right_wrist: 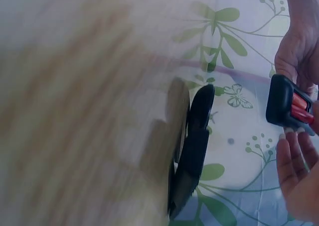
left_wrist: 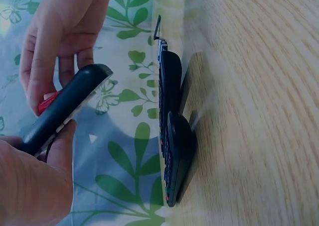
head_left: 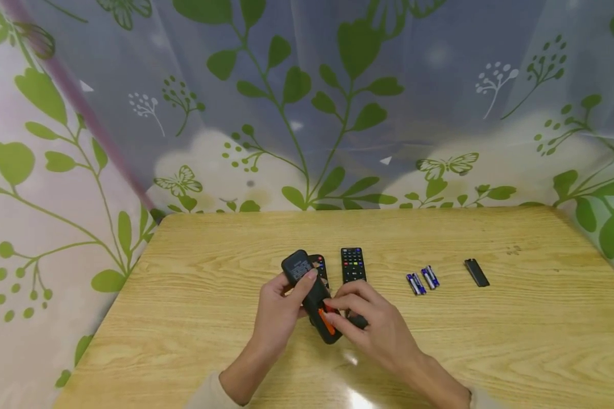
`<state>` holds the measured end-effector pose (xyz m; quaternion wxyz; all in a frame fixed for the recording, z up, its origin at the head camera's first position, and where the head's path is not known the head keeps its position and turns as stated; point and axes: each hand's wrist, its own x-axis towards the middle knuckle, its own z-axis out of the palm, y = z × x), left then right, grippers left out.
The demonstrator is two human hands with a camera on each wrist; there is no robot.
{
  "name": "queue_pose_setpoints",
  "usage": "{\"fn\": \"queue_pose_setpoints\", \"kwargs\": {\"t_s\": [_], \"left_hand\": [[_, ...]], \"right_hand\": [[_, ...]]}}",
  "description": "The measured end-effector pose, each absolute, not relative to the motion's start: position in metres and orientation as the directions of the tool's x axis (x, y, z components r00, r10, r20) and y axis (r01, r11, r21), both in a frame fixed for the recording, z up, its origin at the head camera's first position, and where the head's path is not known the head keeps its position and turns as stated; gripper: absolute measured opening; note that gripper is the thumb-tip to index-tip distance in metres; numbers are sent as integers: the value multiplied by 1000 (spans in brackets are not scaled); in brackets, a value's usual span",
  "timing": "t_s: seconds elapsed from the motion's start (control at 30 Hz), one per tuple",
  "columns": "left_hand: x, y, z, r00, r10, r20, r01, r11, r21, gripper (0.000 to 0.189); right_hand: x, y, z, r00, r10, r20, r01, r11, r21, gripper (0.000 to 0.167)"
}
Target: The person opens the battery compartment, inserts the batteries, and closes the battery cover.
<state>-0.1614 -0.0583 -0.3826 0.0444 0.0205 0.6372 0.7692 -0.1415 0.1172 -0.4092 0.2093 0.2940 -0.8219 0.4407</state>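
My left hand [head_left: 278,309] grips a black remote control [head_left: 298,267], its back turned up and tilted above the table, with the thumb across the labelled upper part. The battery compartment is uncovered. An orange battery [head_left: 326,322] lies in it beside a red battery [right_wrist: 301,114]. Thumb and fingers of my right hand [head_left: 376,321] pinch the red battery [left_wrist: 48,102] at the compartment, partly hiding it in the head view. In the left wrist view the red battery stands a little proud of the remote's back.
Two other black remotes lie buttons up on the wooden table [head_left: 199,295]: one [head_left: 353,264] behind my right hand, one [head_left: 319,264] partly hidden under the held remote. Further right are several blue-and-silver batteries [head_left: 416,284] and a black battery cover [head_left: 476,272]. A leaf-patterned curtain [head_left: 307,142] hangs behind.
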Motion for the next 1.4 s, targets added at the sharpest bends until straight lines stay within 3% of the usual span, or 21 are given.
{"fn": "queue_pose_setpoints", "kwargs": {"t_s": [0.13,0.3,0.47,0.63,0.83,0.93,1.4], "left_hand": [[-161,-57,-384,-995,92,-32,-48,-177,983,39],[-159,-56,-383,-996,85,-16,-30,-166,986,39],[-158,-55,-382,-998,66,-8,-19,-173,985,38],[-157,-55,-380,-998,59,-1,-13,-193,981,37],[-156,-55,-377,-998,60,26,15,-182,983,34],[-155,-54,-377,-997,66,37,26,-167,986,35],[-155,-55,-376,-996,82,48,35,-152,988,38]], "right_hand": [[-141,112,-408,-855,-198,480,-519,348,-781,7],[-143,109,-405,-941,-142,307,-333,240,-912,1],[-146,109,-403,-990,-131,55,-68,98,-993,24],[-148,112,-402,-962,-222,-161,146,82,-986,41],[-147,116,-404,-840,-463,-285,296,49,-954,57],[-146,117,-405,-816,-500,-291,324,22,-946,60],[-145,116,-408,-825,-491,-279,334,-26,-942,60]]}}
